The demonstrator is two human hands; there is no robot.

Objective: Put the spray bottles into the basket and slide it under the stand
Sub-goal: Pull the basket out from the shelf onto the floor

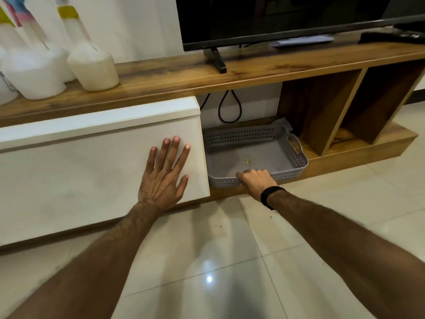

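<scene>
I take the stand as my landmark: a long low unit with a wood-grain top, open compartments below and a white drawer front on its left half. At the far left of its top I see the spray bottles, white translucent bodies with wide bases narrowing to tall necks; one neck carries a yellow band, another a pink-and-blue one. Their heads are cut off by the frame edge, so I cannot tell the exact count.

My left hand lies flat on the white drawer front, fingers spread apart and gripping nothing.

Just right of that drawer front, in the stand's lower open compartment, sits the basket: grey plastic, shallow, rectangular, with perforated walls and a cut-out handle on its right end. It looks empty apart from a small yellowish speck on its floor. A black cable loops down behind it.

My right hand, a black band at the wrist, is curled closed over the basket's near rim.

Further right on the stand's top stands a dark television on a black foot.
</scene>
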